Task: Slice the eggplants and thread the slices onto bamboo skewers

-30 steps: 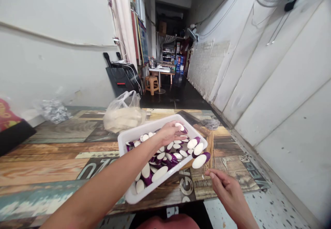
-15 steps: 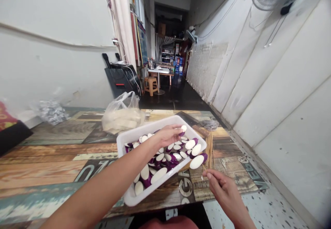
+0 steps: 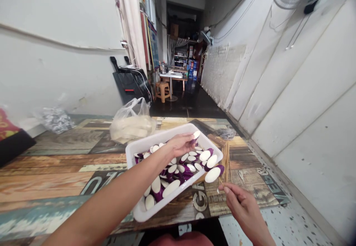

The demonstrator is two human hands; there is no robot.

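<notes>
Table point(image 3: 55, 172): one patchwork-printed wooden top carrying everything listed; its left and near edges are cut off by the frame.
White tray point(image 3: 130, 152): one, rectangular, set askew on the table; the landmark for all places below. Its middle is crossed and partly hidden by the left forearm.
Plastic bag point(image 3: 132, 122): one, translucent, just behind the tray's far left corner; its pale contents are hard to make out.
Spare sticks point(image 3: 226, 159): one loose bundle lying on the table, just right of the tray; too fine to count.
Left hand point(image 3: 180, 144): over the tray's far end, fingertips pinched together on one eggplant slice point(image 3: 196, 135), which is raised above the far rim.
Right hand point(image 3: 241, 205): near right of the tray, fingers closed around the lower end of one skewer point(image 3: 220, 181).
Skewered slices point(image 3: 213, 174): three, white-faced with purple rims, seemingly threaded in a row at the tray's right corner; the stick through them is hidden.
Loose slices point(image 3: 170, 187): roughly two dozen visible in the tray, overlapping, so the exact count is unreadable.
</notes>
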